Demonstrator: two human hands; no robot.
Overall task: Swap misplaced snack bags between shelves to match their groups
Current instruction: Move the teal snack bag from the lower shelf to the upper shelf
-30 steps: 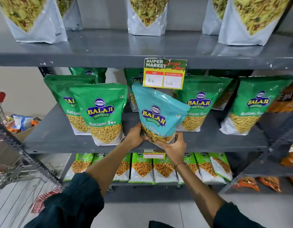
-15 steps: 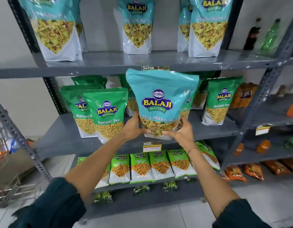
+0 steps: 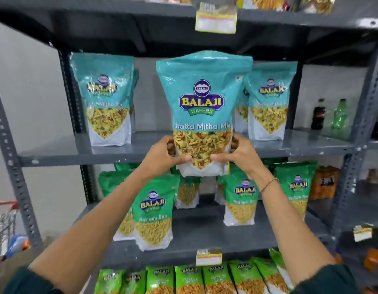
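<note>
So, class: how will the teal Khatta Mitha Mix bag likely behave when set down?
The teal bag probably stands by itself, like the same bags on the shelf. It looks crinkly, likely light and slippery; both hands grip its base.

Both arms reach up and forward, bare from the dark rolled sleeves to the wrists. The left hand (image 3: pixel 160 158) and the right hand (image 3: pixel 240 152) face each other, fingers curled inward and thumbs pointing toward one another in a two-sided grip. A thin bracelet circles the right wrist.
</note>
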